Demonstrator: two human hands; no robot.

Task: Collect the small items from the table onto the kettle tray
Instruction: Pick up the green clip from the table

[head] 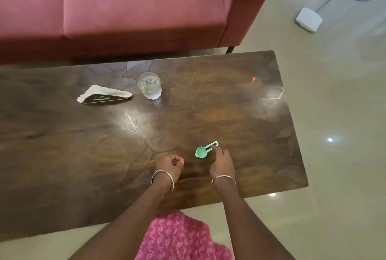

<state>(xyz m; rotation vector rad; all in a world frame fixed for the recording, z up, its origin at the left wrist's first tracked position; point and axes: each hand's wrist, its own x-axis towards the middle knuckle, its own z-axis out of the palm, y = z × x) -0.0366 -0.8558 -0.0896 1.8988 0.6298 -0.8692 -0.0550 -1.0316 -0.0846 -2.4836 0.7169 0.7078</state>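
A small green measuring scoop point(203, 151) lies on the dark wooden table point(83, 144), near its front right part. My right hand point(222, 162) is just right of it, with the forefinger stretched out and touching the scoop's handle. My left hand point(170, 165) hovers a little to the left with its fingers curled; a small pale item shows at its fingertips, too small to name. A tiny red item point(253, 78) lies far back on the right. No kettle tray is in view.
A drinking glass point(149, 88) stands at the back middle of the table. Left of it is a black napkin holder point(104, 97) with white napkins. A pink sofa point(125, 8) runs behind the table. A white box point(309, 19) with cables sits on the floor.
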